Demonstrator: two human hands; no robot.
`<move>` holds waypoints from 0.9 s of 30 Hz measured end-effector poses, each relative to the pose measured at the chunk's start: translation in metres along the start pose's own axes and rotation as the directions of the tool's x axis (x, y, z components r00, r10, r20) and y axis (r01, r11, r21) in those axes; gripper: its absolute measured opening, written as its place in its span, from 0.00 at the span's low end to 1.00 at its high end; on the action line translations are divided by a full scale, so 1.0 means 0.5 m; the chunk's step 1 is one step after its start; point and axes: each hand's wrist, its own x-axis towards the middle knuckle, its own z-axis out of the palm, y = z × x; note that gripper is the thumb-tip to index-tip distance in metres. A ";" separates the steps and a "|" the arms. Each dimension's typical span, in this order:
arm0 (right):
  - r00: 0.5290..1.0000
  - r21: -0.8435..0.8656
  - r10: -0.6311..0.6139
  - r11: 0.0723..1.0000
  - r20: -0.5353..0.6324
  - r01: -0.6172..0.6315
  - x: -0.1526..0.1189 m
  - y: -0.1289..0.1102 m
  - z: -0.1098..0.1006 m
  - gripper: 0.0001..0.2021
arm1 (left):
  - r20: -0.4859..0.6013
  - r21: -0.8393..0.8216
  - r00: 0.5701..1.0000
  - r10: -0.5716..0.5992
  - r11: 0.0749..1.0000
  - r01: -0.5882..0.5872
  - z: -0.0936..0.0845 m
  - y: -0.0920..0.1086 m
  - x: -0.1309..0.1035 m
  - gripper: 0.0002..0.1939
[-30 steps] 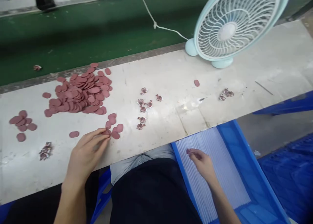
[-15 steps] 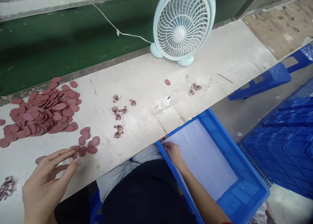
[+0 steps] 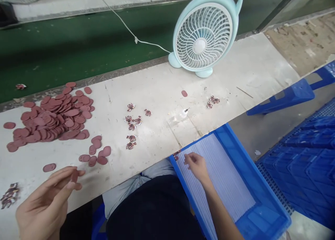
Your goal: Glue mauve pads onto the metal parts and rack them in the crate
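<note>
**Red disc (image 3: 74, 176) in left hand (image 3: 43, 207), well left of blue tray (image 3: 272, 194)**

Disc pinched by left thumb and fingers above the pale surface (image 3: 154, 86); dull brick red, seen nearly edge-on, long axis not readable. Loose oval discs (image 3: 92, 160) scattered just to its right. Right hand (image 3: 199, 166) held over tray, fingers curled; whether anything is gripped cannot be told. Small brown pieces (image 3: 176, 157) seen beside it, at tray corner.

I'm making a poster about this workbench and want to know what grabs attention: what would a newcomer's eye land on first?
Probably the pale blue fan, standing at the far edge of the white table, right of centre. Next, the heap of reddish oval pieces towards the table's left end, above the left hand. Then the bright blue tray below the near edge, with the right hand over its ridged white lining.
</note>
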 end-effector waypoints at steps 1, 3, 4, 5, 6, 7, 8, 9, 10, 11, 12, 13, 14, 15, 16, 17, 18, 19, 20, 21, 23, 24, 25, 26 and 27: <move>1.000 0.076 -0.002 0.997 0.013 0.001 -0.007 -0.031 -0.011 0.20 | 0.014 -0.119 0.993 -0.114 0.986 0.115 0.000 -0.004 -0.007 0.11; 0.998 0.206 -0.023 0.978 0.059 0.010 -0.017 -0.098 -0.018 0.23 | 0.117 -0.315 0.947 -0.299 0.893 0.321 0.011 -0.011 -0.024 0.08; 0.995 0.278 -0.036 0.961 0.094 0.008 -0.018 -0.132 -0.012 0.25 | 0.190 -0.384 0.916 -0.352 0.832 0.399 0.022 -0.014 -0.034 0.08; 0.988 0.378 -0.040 0.926 0.149 -0.019 -0.017 -0.164 -0.001 0.27 | 0.264 -0.440 0.885 -0.383 0.769 0.464 0.037 -0.015 -0.044 0.10; 0.974 0.502 -0.039 0.861 0.224 -0.081 -0.012 -0.194 0.016 0.30 | 0.338 -0.483 0.853 -0.398 0.705 0.520 0.054 -0.015 -0.055 0.11; 0.948 0.631 -0.044 0.756 0.315 -0.175 -0.005 -0.220 0.037 0.32 | 0.409 -0.513 0.818 -0.405 0.639 0.573 0.072 -0.013 -0.065 0.13; 0.911 0.738 -0.065 0.611 0.406 -0.286 0.006 -0.243 0.059 0.34 | 0.475 -0.533 0.782 -0.404 0.575 0.621 0.090 -0.009 -0.075 0.13; 0.871 0.805 -0.104 0.448 0.480 -0.390 0.019 -0.262 0.082 0.34 | 0.528 -0.545 0.751 -0.396 0.520 0.657 0.107 -0.004 -0.083 0.14; 0.839 0.831 -0.149 0.306 0.524 -0.464 0.035 -0.277 0.102 0.34 | 0.570 -0.554 0.727 -0.383 0.474 0.684 0.121 0.002 -0.091 0.14; 0.826 0.843 -0.188 0.220 0.531 -0.491 0.053 -0.289 0.119 0.34 | 0.600 -0.561 0.709 -0.370 0.437 0.703 0.132 0.008 -0.098 0.13; 0.827 0.854 -0.215 0.172 0.519 -0.491 0.071 -0.299 0.133 0.33 | 0.622 -0.567 0.696 -0.358 0.407 0.716 0.141 0.013 -0.103 0.13; 0.833 0.863 -0.229 0.155 0.504 -0.480 0.088 -0.307 0.142 0.30 | 0.638 -0.573 0.686 -0.349 0.380 0.726 0.147 0.017 -0.107 0.13; 0.839 0.870 -0.233 0.159 0.492 -0.466 0.102 -0.315 0.148 0.25 | 0.650 -0.576 0.678 -0.343 0.358 0.735 0.151 0.021 -0.110 0.12; 0.843 0.873 -0.231 0.176 0.485 -0.455 0.112 -0.322 0.153 0.20 | 0.659 -0.580 0.671 -0.339 0.339 0.741 0.153 0.023 -0.112 0.12; 0.843 0.872 -0.230 0.195 0.486 -0.450 0.116 -0.328 0.156 0.15 | 0.666 -0.583 0.667 -0.334 0.324 0.745 0.155 0.025 -0.113 0.12; 0.838 0.867 -0.230 0.204 0.494 -0.455 0.113 -0.333 0.159 0.11 | 0.672 -0.587 0.665 -0.327 0.312 0.747 0.156 0.026 -0.114 0.12; 0.837 0.864 -0.229 0.221 0.497 -0.452 0.102 -0.338 0.163 0.11 | 0.676 -0.591 0.665 -0.318 0.304 0.747 0.157 0.027 -0.114 0.12; 0.846 0.865 -0.220 0.265 0.485 -0.427 0.085 -0.342 0.168 0.12 | 0.680 -0.595 0.666 -0.307 0.299 0.746 0.158 0.028 -0.114 0.13; 0.863 0.860 -0.203 0.339 0.462 -0.381 0.062 -0.344 0.174 0.14 | 0.683 -0.600 0.668 -0.295 0.294 0.744 0.159 0.029 -0.114 0.13; 0.884 0.841 -0.186 0.439 0.429 -0.316 0.035 -0.345 0.182 0.16 | 0.685 -0.607 0.671 -0.282 0.288 0.741 0.160 0.031 -0.114 0.13; 0.916 0.737 -0.176 0.657 0.359 -0.163 -0.025 -0.340 0.201 0.21 | 0.690 -0.620 0.677 -0.255 0.275 0.735 0.164 0.036 -0.114 0.13; 0.925 0.663 -0.186 0.743 0.331 -0.088 -0.053 -0.336 0.210 0.21 | 0.692 -0.627 0.681 -0.240 0.268 0.732 0.166 0.039 -0.114 0.13; 0.928 0.594 -0.204 0.804 0.312 -0.024 -0.079 -0.330 0.220 0.20 | 0.693 -0.633 0.684 -0.228 0.262 0.729 0.168 0.043 -0.114 0.13; 0.928 0.531 -0.233 0.846 0.290 0.046 -0.102 -0.323 0.229 0.19 | 0.694 -0.638 0.687 -0.217 0.257 0.726 0.169 0.046 -0.114 0.13; 0.926 0.476 -0.275 0.870 0.259 0.125 -0.120 -0.317 0.238 0.16 | 0.693 -0.643 0.690 -0.210 0.254 0.723 0.171 0.049 -0.115 0.13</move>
